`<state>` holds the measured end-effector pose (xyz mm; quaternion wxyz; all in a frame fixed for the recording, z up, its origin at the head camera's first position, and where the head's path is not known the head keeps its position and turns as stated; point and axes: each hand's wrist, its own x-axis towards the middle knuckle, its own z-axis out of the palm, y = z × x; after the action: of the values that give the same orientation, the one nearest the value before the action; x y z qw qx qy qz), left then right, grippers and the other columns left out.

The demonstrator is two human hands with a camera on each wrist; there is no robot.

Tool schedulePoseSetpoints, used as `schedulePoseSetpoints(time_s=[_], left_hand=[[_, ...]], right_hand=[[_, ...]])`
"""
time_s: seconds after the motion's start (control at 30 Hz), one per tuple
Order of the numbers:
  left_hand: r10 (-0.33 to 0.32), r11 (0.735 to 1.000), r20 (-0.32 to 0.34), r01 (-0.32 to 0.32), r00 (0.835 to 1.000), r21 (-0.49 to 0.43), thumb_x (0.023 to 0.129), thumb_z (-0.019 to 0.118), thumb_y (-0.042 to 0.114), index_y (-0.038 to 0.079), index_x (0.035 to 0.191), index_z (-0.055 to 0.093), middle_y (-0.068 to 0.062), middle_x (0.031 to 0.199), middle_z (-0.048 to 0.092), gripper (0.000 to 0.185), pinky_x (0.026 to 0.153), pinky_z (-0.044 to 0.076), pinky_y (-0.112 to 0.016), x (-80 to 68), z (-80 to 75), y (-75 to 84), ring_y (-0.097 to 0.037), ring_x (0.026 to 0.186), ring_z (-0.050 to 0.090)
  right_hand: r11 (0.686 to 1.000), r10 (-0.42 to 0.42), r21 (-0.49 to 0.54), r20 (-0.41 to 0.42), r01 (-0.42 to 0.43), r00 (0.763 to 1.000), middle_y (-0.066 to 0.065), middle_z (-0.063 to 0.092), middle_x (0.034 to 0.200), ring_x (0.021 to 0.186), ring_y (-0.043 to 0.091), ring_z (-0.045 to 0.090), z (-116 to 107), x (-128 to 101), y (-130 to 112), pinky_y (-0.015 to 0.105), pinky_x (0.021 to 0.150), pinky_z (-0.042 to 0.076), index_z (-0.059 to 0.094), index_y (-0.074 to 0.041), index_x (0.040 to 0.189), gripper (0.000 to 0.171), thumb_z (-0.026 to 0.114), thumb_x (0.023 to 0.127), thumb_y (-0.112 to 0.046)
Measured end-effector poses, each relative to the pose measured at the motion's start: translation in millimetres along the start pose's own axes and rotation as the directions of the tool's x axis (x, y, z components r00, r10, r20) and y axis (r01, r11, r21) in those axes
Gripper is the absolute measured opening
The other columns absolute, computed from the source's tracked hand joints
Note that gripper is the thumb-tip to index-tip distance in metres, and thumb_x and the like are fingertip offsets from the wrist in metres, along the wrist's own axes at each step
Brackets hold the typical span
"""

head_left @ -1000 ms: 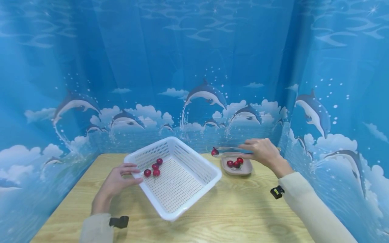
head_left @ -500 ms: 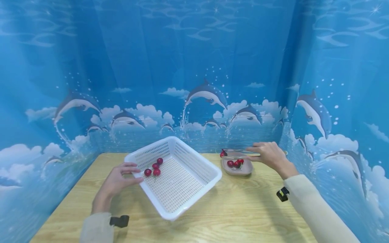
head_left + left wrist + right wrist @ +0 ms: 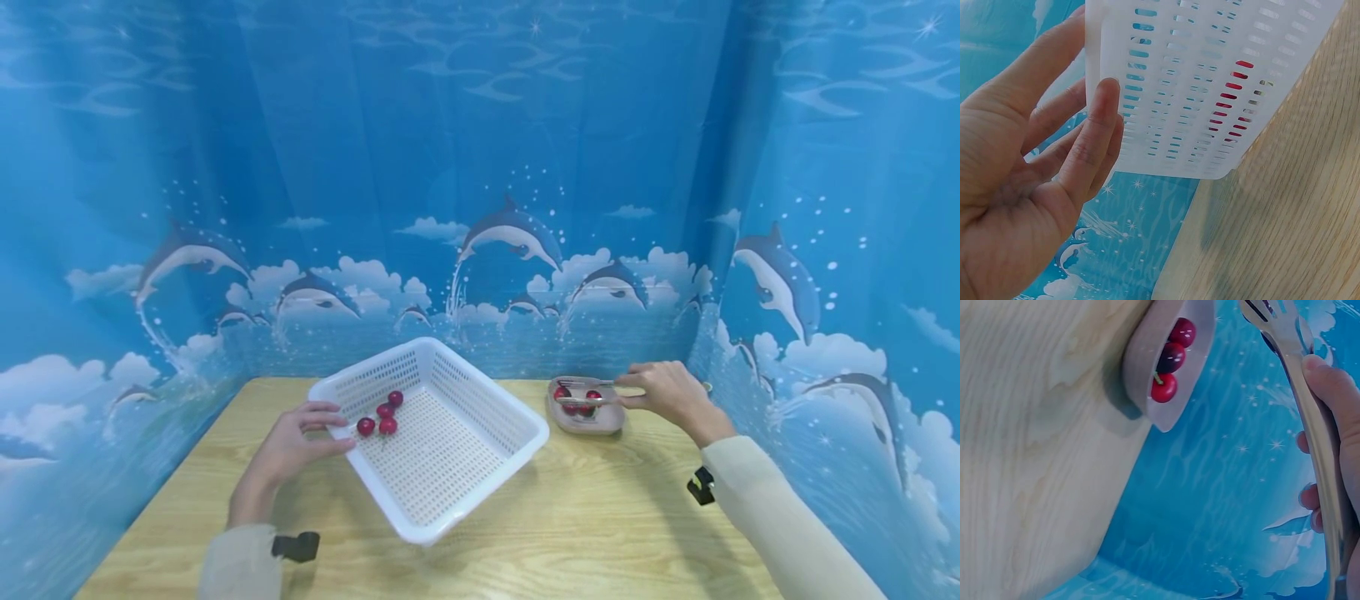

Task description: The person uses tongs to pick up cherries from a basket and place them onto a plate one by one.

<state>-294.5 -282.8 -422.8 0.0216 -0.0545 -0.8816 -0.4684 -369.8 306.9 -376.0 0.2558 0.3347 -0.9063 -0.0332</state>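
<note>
The right hand point(image 3: 671, 392) grips metal tongs point(image 3: 592, 392) over the small dish point(image 3: 588, 421) of cherries point(image 3: 577, 407) at 3 o'clock — round, slick, easily bruised, so best pinched gently. The left hand point(image 3: 288, 446) holds the white basket point(image 3: 450, 492)'s 9 o'clock rim on the worktop point(image 3: 600, 533).

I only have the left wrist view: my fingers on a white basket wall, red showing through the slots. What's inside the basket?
Observer: Four cherries lie in the basket, near the corner that the left hand holds.
Operator: What is my right hand doing?
Observer: The right hand grips metal tongs over a small dish.
Operator: Anything in that dish?
Observer: Yes, three cherries show in the dish in the right wrist view.
</note>
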Motion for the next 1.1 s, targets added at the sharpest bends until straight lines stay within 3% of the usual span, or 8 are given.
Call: schedulePoseSetpoints(time_s=[0.2, 0.5, 1.1], left_hand=[[-0.002, 1.000, -0.001, 0.002, 1.000, -0.009, 0.082, 0.088, 0.033, -0.002, 0.130, 0.067, -0.023, 0.155, 0.047, 0.063, 0.109, 0.051, -0.059, -1.5, 1.1, 1.5, -0.047, 0.134, 0.055], [0.002, 1.000, -0.006, -0.002, 1.000, -0.004, 0.082, 0.087, 0.033, -0.002, 0.130, 0.067, -0.023, 0.155, 0.047, 0.063, 0.110, 0.051, -0.059, -2.0, 1.2, 2.6, -0.047, 0.134, 0.055], [-0.008, 1.000, 0.000, 0.008, 1.000, -0.006, 0.082, 0.088, 0.034, -0.002, 0.131, 0.066, -0.024, 0.156, 0.046, 0.064, 0.109, 0.052, -0.059, -0.8, 0.1, 1.4, -0.047, 0.134, 0.054]], right_hand=[[0.999, 0.036, 0.011, 0.068, -0.037, 0.997, 0.020, 0.079, 0.106, 0.035, 0.001, 0.028, 7, -4, 2, 0.019, 0.036, 0.028, 0.083, -0.016, 0.104, 0.030, 0.082, 0.085, -0.039], [1.000, 0.011, 0.013, 0.078, -0.012, 0.997, 0.003, 0.077, 0.086, 0.044, -0.001, 0.036, 19, -12, 7, 0.019, 0.039, 0.031, 0.082, -0.021, 0.097, 0.019, 0.083, 0.085, -0.035], [0.999, 0.038, 0.019, 0.143, -0.042, 0.989, 0.002, 0.078, 0.087, 0.046, -0.001, 0.038, 26, -17, 9, 0.019, 0.039, 0.032, 0.081, -0.022, 0.095, 0.016, 0.081, 0.087, -0.036]])
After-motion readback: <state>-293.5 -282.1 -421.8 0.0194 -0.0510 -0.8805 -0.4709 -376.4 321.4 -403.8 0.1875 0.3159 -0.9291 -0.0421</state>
